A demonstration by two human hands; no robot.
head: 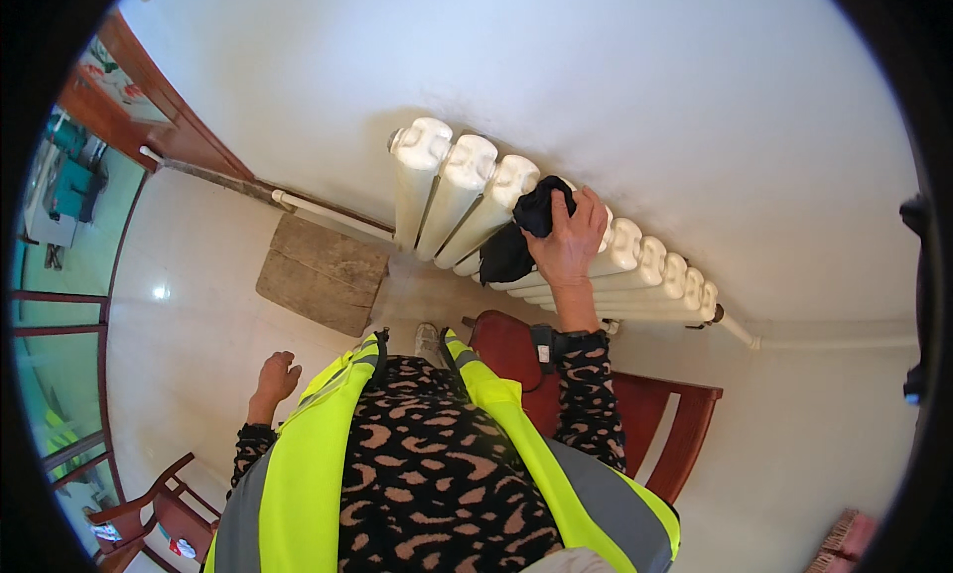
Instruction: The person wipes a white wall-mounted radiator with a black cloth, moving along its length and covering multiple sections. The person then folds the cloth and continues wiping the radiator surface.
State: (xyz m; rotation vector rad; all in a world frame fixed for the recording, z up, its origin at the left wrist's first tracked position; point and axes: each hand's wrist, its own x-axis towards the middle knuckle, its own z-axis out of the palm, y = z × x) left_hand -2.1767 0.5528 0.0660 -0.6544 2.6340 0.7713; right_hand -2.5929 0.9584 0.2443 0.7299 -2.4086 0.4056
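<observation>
A white sectional radiator runs along the wall in front of me. On the top of its middle sections my right hand presses a bunched black cloth, part of which hangs down over the front of the columns. My left hand is at my left side above the floor, its fingers loosely curled, with nothing seen in it. A small black device is strapped at my right wrist.
A red wooden chair stands close at my right, below the radiator. A worn wooden board lies on the floor ahead. White pipes run from both radiator ends. Another wooden chair and glass panels are at left.
</observation>
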